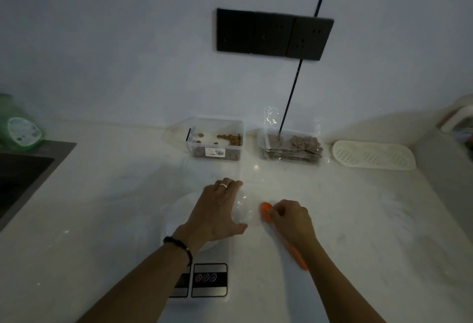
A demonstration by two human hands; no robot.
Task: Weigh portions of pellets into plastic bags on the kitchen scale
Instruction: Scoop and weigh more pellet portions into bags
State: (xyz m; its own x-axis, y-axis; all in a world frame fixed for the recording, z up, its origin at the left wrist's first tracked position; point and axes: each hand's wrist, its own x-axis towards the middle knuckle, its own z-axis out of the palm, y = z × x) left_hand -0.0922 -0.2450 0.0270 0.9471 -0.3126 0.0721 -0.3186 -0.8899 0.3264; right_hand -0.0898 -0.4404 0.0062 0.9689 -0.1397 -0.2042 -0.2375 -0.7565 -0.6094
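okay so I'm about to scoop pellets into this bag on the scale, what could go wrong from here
1. Your left hand rests on the plastic bag over the scale; that pressure would likely skew any reading.
2. The tub of pellets sits back by the wall, so each orange scoop load could spill crossing the counter.
3. The dim light may hide the display.

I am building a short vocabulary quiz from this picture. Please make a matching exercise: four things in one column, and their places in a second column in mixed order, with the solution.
Things:
1. orange scoop
2. clear pellet box
3. stack of filled bags
4. white perforated tray

Places:
A. far right on the counter, near the wall
B. in the right hand
C. at the wall, under the black cable
D. at the wall, left of the filled bags

Pairs: 1-B, 2-D, 3-C, 4-A
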